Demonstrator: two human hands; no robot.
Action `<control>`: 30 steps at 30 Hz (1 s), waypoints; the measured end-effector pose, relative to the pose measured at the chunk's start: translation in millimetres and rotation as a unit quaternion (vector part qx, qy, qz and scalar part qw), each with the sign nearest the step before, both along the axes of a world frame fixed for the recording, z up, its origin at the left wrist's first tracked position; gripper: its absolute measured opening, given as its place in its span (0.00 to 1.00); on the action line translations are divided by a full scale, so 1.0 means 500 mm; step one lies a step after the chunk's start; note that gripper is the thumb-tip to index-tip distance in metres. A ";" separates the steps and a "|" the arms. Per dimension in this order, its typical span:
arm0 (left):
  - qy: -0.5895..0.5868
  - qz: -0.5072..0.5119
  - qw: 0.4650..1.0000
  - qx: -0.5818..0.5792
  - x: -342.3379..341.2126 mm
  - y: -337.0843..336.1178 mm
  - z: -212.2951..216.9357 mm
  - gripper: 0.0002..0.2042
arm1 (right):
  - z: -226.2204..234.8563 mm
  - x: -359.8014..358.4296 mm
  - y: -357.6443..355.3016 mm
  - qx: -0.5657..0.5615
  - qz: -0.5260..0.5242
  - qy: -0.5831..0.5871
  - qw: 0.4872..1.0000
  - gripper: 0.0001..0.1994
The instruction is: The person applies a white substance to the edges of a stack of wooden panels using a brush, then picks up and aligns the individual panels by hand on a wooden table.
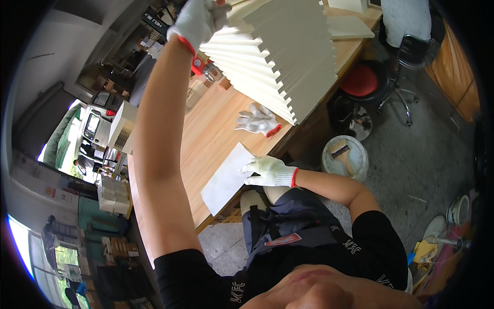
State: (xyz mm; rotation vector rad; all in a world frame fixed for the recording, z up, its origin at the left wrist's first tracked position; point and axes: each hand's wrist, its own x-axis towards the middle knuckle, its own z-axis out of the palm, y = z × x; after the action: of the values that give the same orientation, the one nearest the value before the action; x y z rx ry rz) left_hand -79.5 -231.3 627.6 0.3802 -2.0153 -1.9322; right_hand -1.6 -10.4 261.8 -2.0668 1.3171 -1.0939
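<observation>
My left hand point(195, 24), in a white glove with a red cuff, reaches to the far end of the table beside a large fanned stack of cream sheets point(293, 46). Its fingers look bent together at the upper picture edge, and what they grip cannot be made out. Closer to me, my right hand point(270, 172), gloved the same way, has its fingers apart at the right edge of a single white sheet point(225, 180). That sheet lies flat near the front edge of the table. An unworn white glove point(259, 120) with a red cuff rests between sheet and stack.
The wooden table point(180, 170) runs away from me. A red tool point(197, 66) lies beyond the stack. On the floor to the right stand a white bucket with a brush point(339, 149), a red-topped stool point(359, 81) and a wheeled chair point(414, 51). Boxes point(114, 195) stand left.
</observation>
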 end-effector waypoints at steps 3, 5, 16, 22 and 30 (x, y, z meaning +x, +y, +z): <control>0.039 0.061 0.974 0.214 -0.052 -0.040 0.004 0.33 | -0.001 -0.001 0.012 0.015 0.007 -0.008 1.000 0.19; 0.059 0.075 0.981 0.167 -0.089 -0.059 -0.013 0.29 | 0.004 0.001 0.020 0.001 0.002 -0.013 1.000 0.19; 0.192 0.154 0.956 0.156 0.351 -0.144 -0.124 0.13 | 0.052 -0.081 0.034 0.115 0.007 -0.266 0.957 0.18; 0.090 0.291 0.952 0.002 0.736 -0.025 -0.312 0.25 | 0.149 -0.172 -0.130 0.198 0.109 -0.579 0.784 0.30; -0.201 0.375 0.896 0.128 0.863 0.083 -0.609 0.21 | -0.001 -0.084 -0.366 0.279 -0.059 -0.181 0.941 0.35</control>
State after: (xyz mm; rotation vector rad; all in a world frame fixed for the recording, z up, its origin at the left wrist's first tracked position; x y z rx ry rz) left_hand 352.1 -189.6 323.2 1.4803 -1.4466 -1.6671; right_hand -43.6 -193.6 261.1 -1.3206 1.3714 -0.9461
